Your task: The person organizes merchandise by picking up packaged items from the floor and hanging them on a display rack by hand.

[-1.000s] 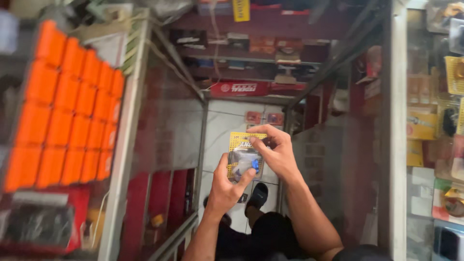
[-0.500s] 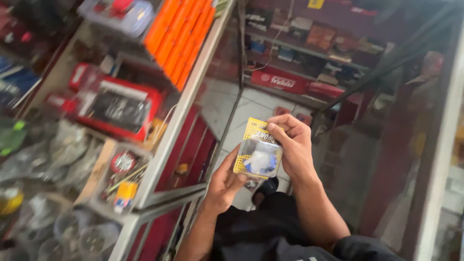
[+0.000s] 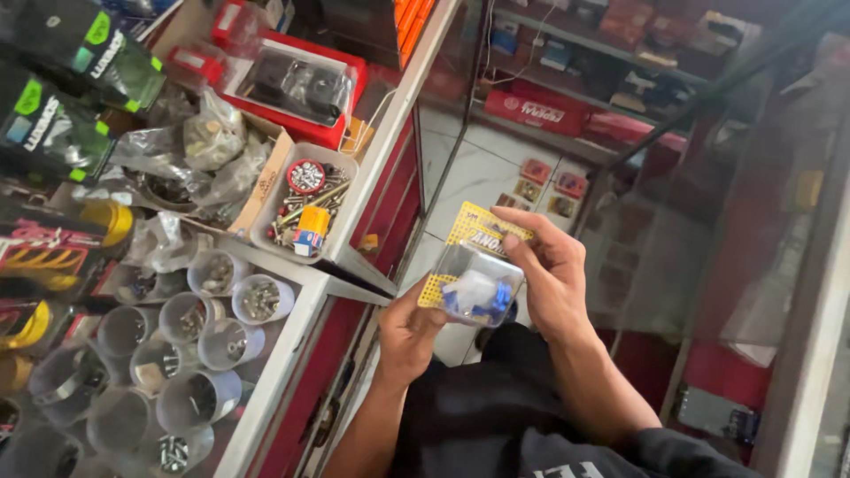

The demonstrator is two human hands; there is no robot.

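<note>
Yellow-backed card with a clear plastic blister holding small blue and white parts (image 3: 474,281) sits between both hands, held above the person's dark-trousered lap. Left hand (image 3: 409,332) grips the pack's lower left corner, thumb pressed on its front; right hand (image 3: 547,281) closes over the right edge, thumb on the top of the card. To the left, a glass-topped worktop (image 3: 292,341) carries a cluster of round clear plastic cups of screws and nuts (image 3: 199,332) — beyond them a shallow white rectangular tray of mixed small hardware (image 3: 305,199) and crumpled clear plastic bags (image 3: 199,146). Farther back lies a red box with a dark packaged item (image 3: 297,84). Across the white tiled floor (image 3: 482,168), shelves hold long red cartons (image 3: 536,111).
</note>
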